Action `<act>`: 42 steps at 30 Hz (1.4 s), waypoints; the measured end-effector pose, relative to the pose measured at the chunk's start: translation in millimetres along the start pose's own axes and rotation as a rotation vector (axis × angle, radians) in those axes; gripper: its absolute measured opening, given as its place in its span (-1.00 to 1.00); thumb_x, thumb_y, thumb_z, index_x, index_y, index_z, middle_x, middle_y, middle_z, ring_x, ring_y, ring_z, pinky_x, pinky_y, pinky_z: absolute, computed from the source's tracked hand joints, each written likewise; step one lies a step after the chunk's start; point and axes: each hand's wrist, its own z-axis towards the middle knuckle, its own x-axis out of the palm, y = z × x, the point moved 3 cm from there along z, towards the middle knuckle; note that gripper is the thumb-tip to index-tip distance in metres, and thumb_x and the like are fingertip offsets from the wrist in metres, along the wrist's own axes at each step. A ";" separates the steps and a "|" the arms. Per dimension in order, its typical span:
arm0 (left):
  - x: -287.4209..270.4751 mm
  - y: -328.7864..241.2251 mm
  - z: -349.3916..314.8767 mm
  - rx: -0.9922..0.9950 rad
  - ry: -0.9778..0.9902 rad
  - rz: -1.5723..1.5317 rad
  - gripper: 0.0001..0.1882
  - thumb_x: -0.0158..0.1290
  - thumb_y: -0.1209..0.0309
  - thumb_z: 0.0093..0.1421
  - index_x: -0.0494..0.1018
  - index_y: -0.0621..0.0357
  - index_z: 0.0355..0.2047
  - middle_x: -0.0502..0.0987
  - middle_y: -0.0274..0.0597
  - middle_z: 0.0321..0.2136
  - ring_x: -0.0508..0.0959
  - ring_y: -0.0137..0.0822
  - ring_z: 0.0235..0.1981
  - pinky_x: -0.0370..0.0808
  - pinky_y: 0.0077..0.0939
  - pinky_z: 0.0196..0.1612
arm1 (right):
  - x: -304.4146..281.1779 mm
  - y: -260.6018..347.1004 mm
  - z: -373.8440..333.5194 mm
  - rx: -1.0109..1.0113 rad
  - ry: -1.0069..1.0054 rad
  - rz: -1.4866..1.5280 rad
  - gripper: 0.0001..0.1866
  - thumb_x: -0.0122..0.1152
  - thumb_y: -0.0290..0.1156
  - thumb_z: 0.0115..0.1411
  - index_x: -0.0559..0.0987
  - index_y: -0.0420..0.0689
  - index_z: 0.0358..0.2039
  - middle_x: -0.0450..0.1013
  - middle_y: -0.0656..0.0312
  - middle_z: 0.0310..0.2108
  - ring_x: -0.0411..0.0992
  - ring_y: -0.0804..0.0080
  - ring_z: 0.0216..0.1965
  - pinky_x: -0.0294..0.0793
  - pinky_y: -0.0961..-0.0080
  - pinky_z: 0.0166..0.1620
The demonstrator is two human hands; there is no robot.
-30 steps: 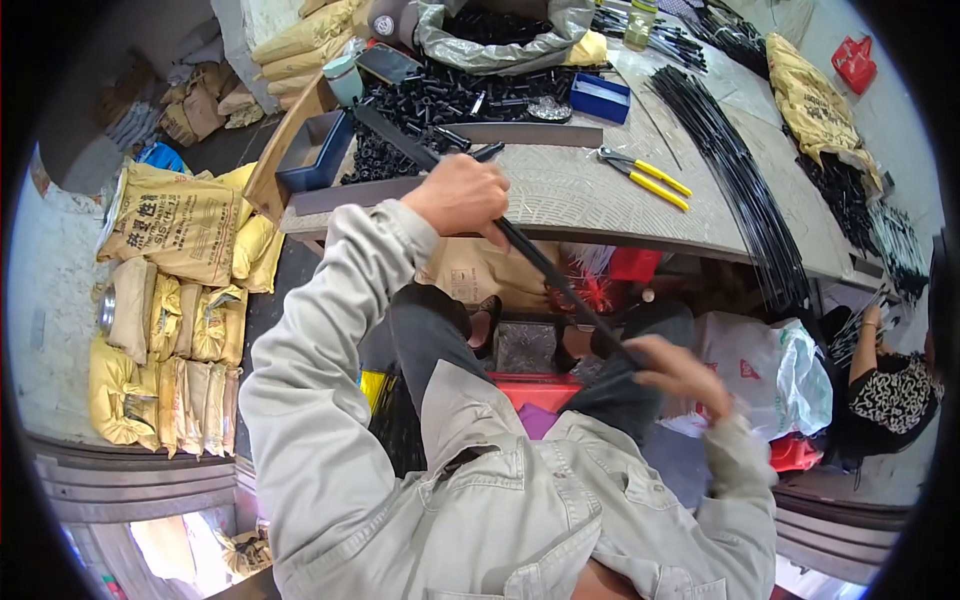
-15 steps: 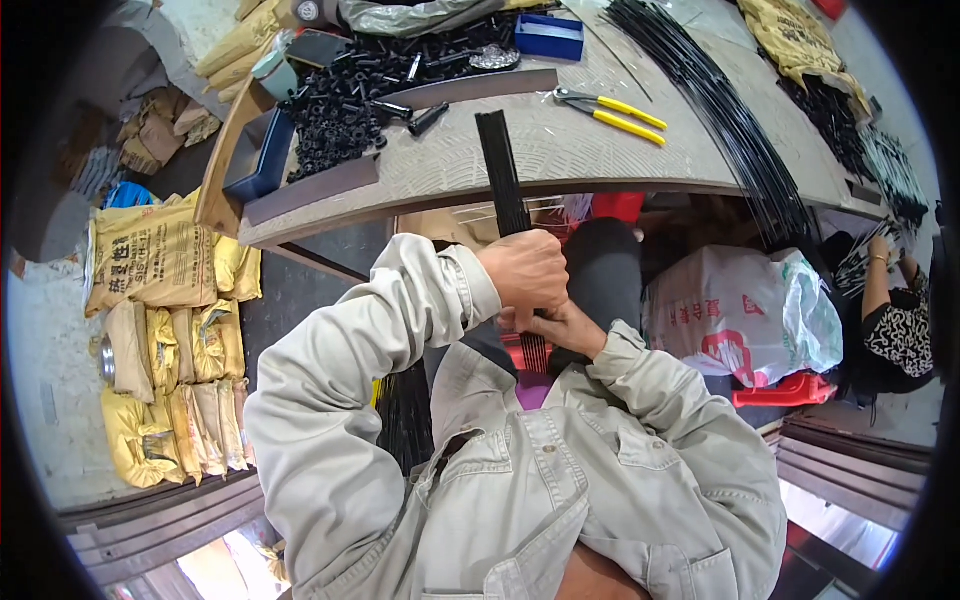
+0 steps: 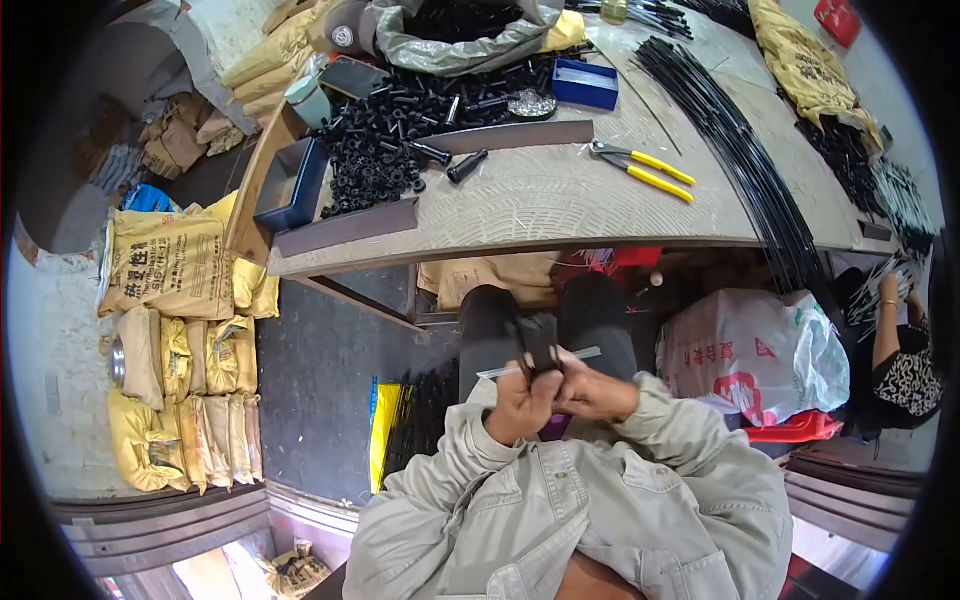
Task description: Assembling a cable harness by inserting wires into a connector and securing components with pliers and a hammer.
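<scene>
Over my lap, a bundle of slim black rods (image 3: 538, 342) stands nearly end-on to the view, so its length is mostly hidden. My left hand (image 3: 520, 408) is closed round its near left side, thumb on top. Pressed to the bundle's right side, my right hand (image 3: 596, 392) has its fingers closed and slightly blurred. A thin whitish strip (image 3: 584, 354) crosses at the bundle, one end sticking out on each side. Whether it goes all the way round, I cannot tell.
On the bench (image 3: 520, 215) lie yellow-handled pliers (image 3: 655, 178), a heap of small black parts (image 3: 370, 160), a blue box (image 3: 584, 86) and long black rods (image 3: 725, 130). A white sack (image 3: 715, 345) stands right of my knees. Another person (image 3: 905, 360) works at far right.
Both hands have come down toward my lap, and the bundle has tipped from lengthwise to nearly end-on. The whitish strip now shows at it. The view has shifted, showing more of the bench's far side.
</scene>
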 end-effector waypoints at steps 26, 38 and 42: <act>-55.8 51.2 56.0 -0.452 -0.352 -0.264 -0.67 -0.12 0.23 0.24 0.38 0.29 -0.20 0.48 -0.22 -0.56 0.41 -0.54 -0.63 0.34 -0.70 -0.54 | -234.4 17.5 230.5 0.111 -0.593 -0.025 -0.81 0.13 -0.34 0.09 0.55 -0.21 -0.41 0.36 0.40 -0.49 0.24 0.68 -0.51 0.20 0.75 -0.42; -52.3 51.1 59.4 -0.479 -0.397 -0.262 -0.73 -0.12 0.31 0.24 0.40 0.30 -0.27 0.43 -0.28 -0.64 0.31 -0.60 -0.70 0.25 -0.74 -0.62 | -215.8 -14.9 368.4 0.373 -0.262 -1.215 -0.87 0.11 -0.40 -0.07 0.59 -0.13 -0.51 0.51 0.10 -0.43 0.50 0.18 -0.36 0.47 0.33 -0.35; -49.6 49.4 52.6 -0.485 -0.403 -0.245 -0.73 -0.12 0.31 0.24 0.38 0.32 -0.28 0.42 -0.25 -0.65 0.32 -0.57 -0.70 0.25 -0.73 -0.61 | -205.3 -14.8 366.8 0.367 -0.210 -1.288 -0.87 0.15 -0.43 -0.13 0.61 -0.08 -0.51 0.52 0.16 -0.42 0.50 0.25 -0.33 0.46 0.39 -0.35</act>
